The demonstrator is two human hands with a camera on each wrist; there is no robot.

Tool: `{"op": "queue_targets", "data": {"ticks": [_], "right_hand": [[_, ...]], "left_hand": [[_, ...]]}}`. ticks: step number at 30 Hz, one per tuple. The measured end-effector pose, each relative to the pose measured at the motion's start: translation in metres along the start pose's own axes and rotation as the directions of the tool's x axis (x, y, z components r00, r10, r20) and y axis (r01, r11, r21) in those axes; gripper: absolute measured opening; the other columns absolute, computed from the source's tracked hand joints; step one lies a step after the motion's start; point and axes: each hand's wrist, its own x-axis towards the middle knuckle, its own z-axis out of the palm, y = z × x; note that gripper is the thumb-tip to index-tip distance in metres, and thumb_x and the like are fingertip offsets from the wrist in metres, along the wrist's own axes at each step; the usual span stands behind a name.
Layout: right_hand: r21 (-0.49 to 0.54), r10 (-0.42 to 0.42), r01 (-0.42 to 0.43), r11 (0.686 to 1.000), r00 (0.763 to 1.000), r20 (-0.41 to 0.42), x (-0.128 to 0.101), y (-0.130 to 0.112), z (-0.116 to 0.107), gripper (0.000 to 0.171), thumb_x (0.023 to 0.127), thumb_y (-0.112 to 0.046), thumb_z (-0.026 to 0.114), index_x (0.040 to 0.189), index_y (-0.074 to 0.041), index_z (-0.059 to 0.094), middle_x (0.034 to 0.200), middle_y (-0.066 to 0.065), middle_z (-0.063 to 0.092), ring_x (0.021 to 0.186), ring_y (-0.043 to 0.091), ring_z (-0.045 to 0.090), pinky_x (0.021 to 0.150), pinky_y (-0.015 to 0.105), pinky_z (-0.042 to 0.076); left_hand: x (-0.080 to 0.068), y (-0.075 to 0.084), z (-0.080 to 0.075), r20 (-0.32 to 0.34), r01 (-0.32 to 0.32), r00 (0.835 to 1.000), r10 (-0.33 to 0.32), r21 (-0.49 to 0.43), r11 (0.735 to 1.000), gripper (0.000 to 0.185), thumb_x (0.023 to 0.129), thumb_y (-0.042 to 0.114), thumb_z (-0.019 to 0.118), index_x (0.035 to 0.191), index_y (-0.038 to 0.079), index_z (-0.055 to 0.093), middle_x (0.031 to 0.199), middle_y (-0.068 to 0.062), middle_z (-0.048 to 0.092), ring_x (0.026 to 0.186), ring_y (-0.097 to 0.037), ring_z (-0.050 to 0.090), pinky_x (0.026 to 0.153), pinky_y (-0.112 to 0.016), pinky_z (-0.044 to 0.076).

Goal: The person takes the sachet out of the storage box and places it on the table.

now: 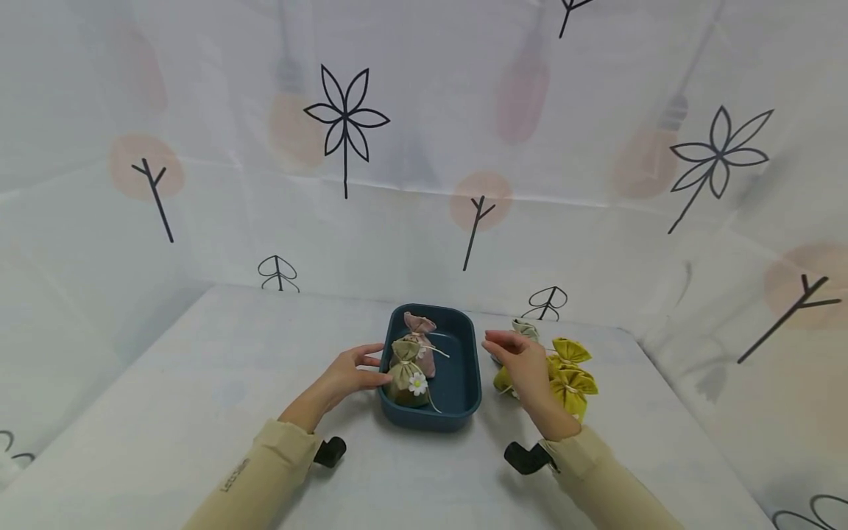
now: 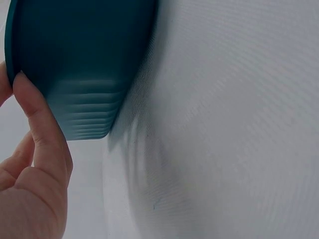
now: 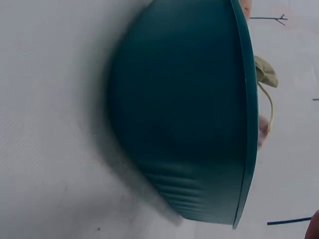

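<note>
Sleeves lead up to both hands: the left hand (image 1: 347, 377) presses relaxed fingers on the near-left rim of the tray (image 1: 464, 401), while the right hand (image 1: 520, 362), loosely open, hovers just right of it, over the yellow pouches (image 1: 571, 383).
</note>
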Motion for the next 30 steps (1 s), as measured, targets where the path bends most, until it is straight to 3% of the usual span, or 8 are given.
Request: {"op": "queue_targets", "data": {"ticks": [4,14,18,30], "right_hand": [[-0.003,-0.006,0.006,1.0,1.0,0.02,0.005,-0.002,0.007,0.032,0.084,-0.02,0.071,0.109,-0.001,0.067,0.107,0.009,0.066,0.093,0.015,0.059,0.076,0.018,0.049],[-0.03,-0.008,0.011,1.0,0.997,0.082,0.019,-0.011,0.021,0.035,0.084,-0.025,0.071,0.11,-0.003,0.066,0.107,0.009,0.065,0.098,0.022,0.058,0.093,0.039,0.045],[-0.049,0.01,-0.006,0.999,0.996,0.088,0.025,-0.015,0.026,0.034,0.084,-0.026,0.07,0.111,-0.005,0.066,0.108,0.009,0.064,0.099,0.022,0.057,0.093,0.04,0.044],[0.054,0.013,-0.019,0.998,0.994,0.111,0.044,-0.022,0.047,0.028,0.086,-0.015,0.069,0.111,-0.002,0.066,0.109,0.013,0.063,0.1,0.024,0.056,0.093,0.036,0.045]], "left_hand": [[0.001,0.0,0.0,-0.002,0.0,1.0,0.0,0.008,1.0,0.07,0.075,0.009,0.079,0.137,0.009,0.046,0.117,-0.016,0.053,0.088,-0.019,0.061,0.077,-0.034,0.053],[0.001,0.0,0.0,-0.005,0.001,1.0,-0.001,0.003,1.0,0.07,0.075,0.007,0.079,0.136,0.008,0.047,0.116,-0.016,0.053,0.088,-0.019,0.061,0.077,-0.034,0.053],[0.0,0.0,0.0,-0.006,0.005,1.0,-0.005,0.004,1.0,0.07,0.074,0.008,0.079,0.137,0.008,0.047,0.116,-0.016,0.054,0.088,-0.019,0.061,0.077,-0.034,0.053],[-0.001,0.001,0.0,-0.001,-0.001,1.0,0.001,-0.005,1.0,0.07,0.075,0.007,0.079,0.137,0.007,0.046,0.115,-0.016,0.054,0.087,-0.019,0.061,0.076,-0.034,0.053]]}}
